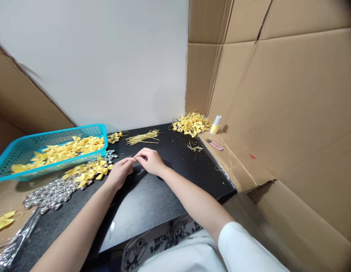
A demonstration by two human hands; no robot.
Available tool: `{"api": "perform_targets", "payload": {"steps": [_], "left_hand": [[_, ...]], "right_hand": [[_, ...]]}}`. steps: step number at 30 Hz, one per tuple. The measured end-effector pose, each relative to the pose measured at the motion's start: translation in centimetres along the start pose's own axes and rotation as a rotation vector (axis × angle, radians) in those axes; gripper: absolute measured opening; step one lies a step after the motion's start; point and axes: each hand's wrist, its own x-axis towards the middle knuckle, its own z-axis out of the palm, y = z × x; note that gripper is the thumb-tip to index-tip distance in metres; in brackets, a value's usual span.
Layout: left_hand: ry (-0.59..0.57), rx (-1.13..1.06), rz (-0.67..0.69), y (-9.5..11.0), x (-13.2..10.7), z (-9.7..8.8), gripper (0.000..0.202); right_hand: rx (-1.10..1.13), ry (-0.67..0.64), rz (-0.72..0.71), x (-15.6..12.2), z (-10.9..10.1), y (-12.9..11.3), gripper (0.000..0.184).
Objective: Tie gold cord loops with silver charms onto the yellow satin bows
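Above the black tabletop [175,166], my left hand [123,172] and my right hand [149,160] meet at the fingertips. Both are closed in a pinch, and whatever lies between them is too small to make out. Just behind them is a bundle of thin gold ties [143,137]. Left of my left hand, yellow ribbon bows [90,172] lie over a row of shiny silver bells [53,194]. More yellow bows [70,149] fill part of a blue basket [50,132].
A pile of yellow bows [192,124] sits at the back right beside a spool of yellow thread [215,126]. Pink thread snips [214,144] and trimmed gold scraps [194,147] lie nearer. Cardboard walls [291,113] stand on the right, with a white wall [121,64] behind.
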Motion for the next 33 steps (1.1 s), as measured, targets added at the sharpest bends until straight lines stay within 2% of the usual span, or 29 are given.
{"api": "perform_targets", "payload": {"steps": [8, 19, 22, 28, 33], "left_hand": [[-0.105, -0.024, -0.116, 0.3, 0.0, -0.7, 0.031], [-0.008, 0.031, -0.143, -0.5, -0.3, 0.0, 0.025], [-0.005, 0.049, -0.165, -0.7, -0.2, 0.0, 0.035], [-0.027, 0.055, -0.180, -0.4, -0.3, 0.2, 0.036], [-0.043, 0.053, -0.179, -0.4, -0.4, 0.1, 0.035]], "right_hand": [[-0.022, -0.024, 0.002, -0.2, 0.0, 0.0, 0.017], [0.110, 0.011, 0.011, -0.5, -0.3, 0.1, 0.017], [0.163, -0.002, 0.029, -0.4, -0.3, 0.5, 0.016], [0.243, -0.014, 0.089, 0.1, -0.2, 1.6, 0.018], [0.237, -0.015, 0.099, 0.2, -0.9, 1.9, 0.019]]}}
